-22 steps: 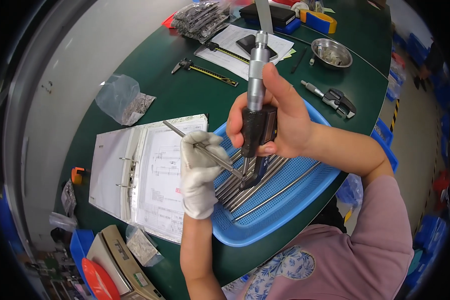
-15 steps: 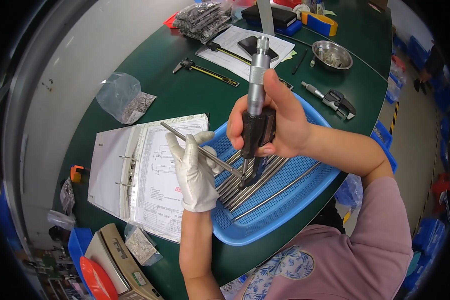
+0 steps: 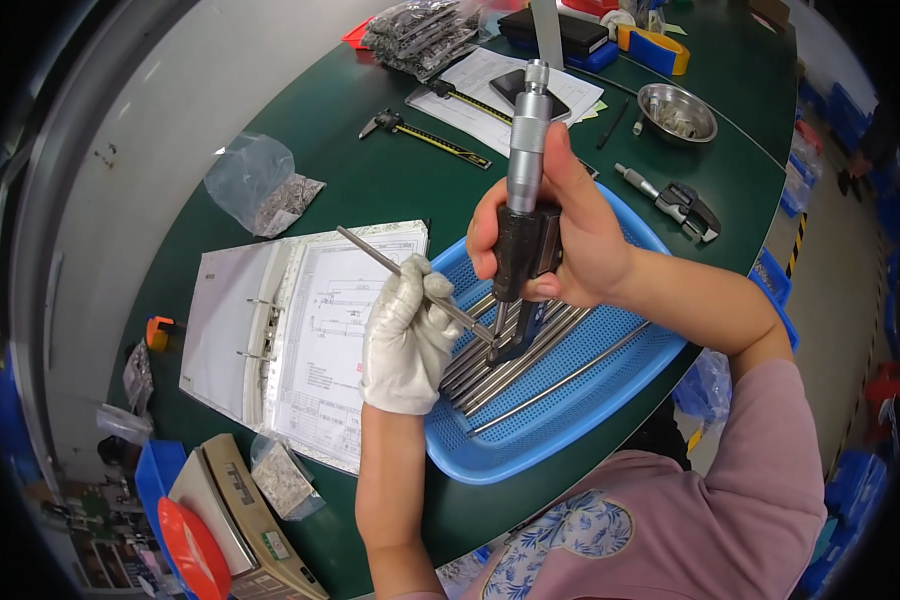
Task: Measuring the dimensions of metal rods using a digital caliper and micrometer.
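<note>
Left hand (image 3: 408, 345), white-gloved, pinches one thin metal rod (image 3: 368, 248) between thumb and fingers; the bare right hand (image 3: 580, 235) is closed round one upright micrometer (image 3: 527, 165), its thumb raised beside the barrel. The metal rod slants down to the right, its upper end over the binder and its lower end at the micrometer's measuring gap, where contact is too small to tell.

From the left, the green bench (image 3: 390, 190) carries one beige scale (image 3: 245, 495), two nearby plastic bags, one small (image 3: 285, 480) and one larger (image 3: 253, 180), and one open ring binder (image 3: 225, 325) with two metal rings showing. Next come two calipers, one on the bare bench (image 3: 440, 145), one on papers (image 3: 475, 102), with one dark phone (image 3: 507, 86) also on them. One blue basket (image 3: 610, 385), beneath the right hand, holds a bundle of rods (image 3: 525, 369), too overlapped to count, and one separate rod (image 3: 560, 380). Farther right are one metal bowl (image 3: 680, 115) and one second micrometer (image 3: 682, 205).
</note>
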### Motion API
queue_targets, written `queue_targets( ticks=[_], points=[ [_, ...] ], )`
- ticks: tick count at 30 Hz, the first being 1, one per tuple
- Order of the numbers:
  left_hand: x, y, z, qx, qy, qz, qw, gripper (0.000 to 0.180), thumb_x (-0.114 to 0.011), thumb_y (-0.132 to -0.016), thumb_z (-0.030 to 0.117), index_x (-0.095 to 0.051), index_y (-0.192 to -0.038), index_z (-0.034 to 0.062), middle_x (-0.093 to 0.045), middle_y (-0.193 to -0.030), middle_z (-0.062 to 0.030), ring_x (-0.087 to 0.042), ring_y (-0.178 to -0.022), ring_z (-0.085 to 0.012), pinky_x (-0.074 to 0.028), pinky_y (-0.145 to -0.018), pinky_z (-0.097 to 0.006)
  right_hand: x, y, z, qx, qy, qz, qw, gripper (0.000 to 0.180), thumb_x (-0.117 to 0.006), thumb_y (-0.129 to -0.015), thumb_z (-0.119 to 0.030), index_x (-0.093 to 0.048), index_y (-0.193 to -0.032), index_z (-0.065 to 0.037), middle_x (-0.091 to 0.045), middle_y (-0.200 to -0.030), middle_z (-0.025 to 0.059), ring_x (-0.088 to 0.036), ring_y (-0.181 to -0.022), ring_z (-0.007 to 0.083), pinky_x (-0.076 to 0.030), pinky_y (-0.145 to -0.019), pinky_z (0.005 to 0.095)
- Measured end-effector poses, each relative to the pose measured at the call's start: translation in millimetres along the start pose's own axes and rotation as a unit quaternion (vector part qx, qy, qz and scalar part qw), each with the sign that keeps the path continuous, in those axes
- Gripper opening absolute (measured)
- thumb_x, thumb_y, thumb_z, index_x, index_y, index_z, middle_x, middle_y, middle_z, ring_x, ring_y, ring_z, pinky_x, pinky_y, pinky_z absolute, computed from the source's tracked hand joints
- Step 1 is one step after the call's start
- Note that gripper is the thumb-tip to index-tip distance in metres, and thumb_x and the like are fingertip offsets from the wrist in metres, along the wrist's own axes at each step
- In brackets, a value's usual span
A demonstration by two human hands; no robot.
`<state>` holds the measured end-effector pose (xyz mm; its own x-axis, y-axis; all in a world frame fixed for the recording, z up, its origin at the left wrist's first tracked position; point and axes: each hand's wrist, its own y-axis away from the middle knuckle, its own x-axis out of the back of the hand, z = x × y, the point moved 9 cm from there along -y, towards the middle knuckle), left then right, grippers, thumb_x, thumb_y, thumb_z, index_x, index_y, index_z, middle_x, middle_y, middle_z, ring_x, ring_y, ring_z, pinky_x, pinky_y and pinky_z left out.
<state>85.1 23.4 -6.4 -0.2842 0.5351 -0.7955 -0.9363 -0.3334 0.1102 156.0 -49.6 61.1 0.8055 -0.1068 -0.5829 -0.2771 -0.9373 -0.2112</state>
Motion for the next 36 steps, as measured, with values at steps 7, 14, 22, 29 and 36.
queue_targets(
  ticks=[7, 14, 22, 29, 36],
  points=[
    [-4.1, 0.5, 1.4, -0.008, 0.001, -0.028, 1.000, 0.014, -0.047, -0.088, 0.017, -0.045, -0.096, 0.0057, -0.054, -0.080, -0.0037, -0.053, -0.063, -0.0104, -0.045, -0.053, -0.024, 7.3, -0.8, 6.3, -0.044, -0.089, 0.029, 0.995, 0.079, -0.022, -0.081, -0.066, -0.059, -0.078, 0.004, -0.060, -0.069, 0.0152, -0.049, -0.042, 0.0125, -0.036, -0.033, 0.0196],
    [-3.9, -0.6, 2.1, -0.008, 0.033, -0.031, 0.999, 0.011, -0.048, -0.086, 0.014, -0.044, -0.094, 0.0081, -0.052, -0.078, -0.0031, -0.051, -0.062, -0.0129, -0.042, -0.053, -0.027, 11.5, 2.4, 5.4, -0.060, -0.078, 0.088, 0.991, 0.074, -0.022, -0.080, -0.064, -0.056, -0.077, 0.002, -0.058, -0.071, 0.0179, -0.044, -0.039, 0.0155, -0.034, -0.031, 0.0209],
    [-5.8, 0.0, 0.9, 0.001, 0.040, -0.037, 0.999, 0.010, -0.048, -0.085, 0.014, -0.043, -0.091, 0.0084, -0.050, -0.077, -0.0032, -0.051, -0.062, -0.0130, -0.043, -0.053, -0.026, 8.9, 1.6, 5.9, -0.041, -0.113, 0.036, 0.992, 0.076, -0.027, -0.081, -0.063, -0.059, -0.082, 0.006, -0.060, -0.072, 0.0169, -0.051, -0.045, 0.0149, -0.037, -0.034, 0.0207],
    [-7.5, 0.2, 0.1, 0.009, 0.044, -0.047, 0.998, 0.009, -0.048, -0.086, 0.014, -0.043, -0.091, 0.0084, -0.050, -0.077, -0.0033, -0.050, -0.062, -0.0131, -0.042, -0.054, -0.026, 8.2, 1.9, 6.2, -0.041, -0.116, 0.028, 0.992, 0.075, -0.026, -0.082, -0.062, -0.059, -0.082, 0.005, -0.061, -0.072, 0.0166, -0.052, -0.047, 0.0149, -0.037, -0.034, 0.0209],
    [-5.9, 0.5, 0.7, -0.006, 0.035, -0.045, 0.998, 0.011, -0.047, -0.086, 0.014, -0.045, -0.095, 0.0085, -0.050, -0.078, -0.0033, -0.050, -0.064, -0.0131, -0.042, -0.055, -0.027, 8.1, 2.6, 5.7, -0.041, -0.121, 0.034, 0.991, 0.075, -0.027, -0.081, -0.063, -0.059, -0.082, 0.005, -0.061, -0.072, 0.0168, -0.053, -0.047, 0.0149, -0.038, -0.035, 0.0207]
  ],
)
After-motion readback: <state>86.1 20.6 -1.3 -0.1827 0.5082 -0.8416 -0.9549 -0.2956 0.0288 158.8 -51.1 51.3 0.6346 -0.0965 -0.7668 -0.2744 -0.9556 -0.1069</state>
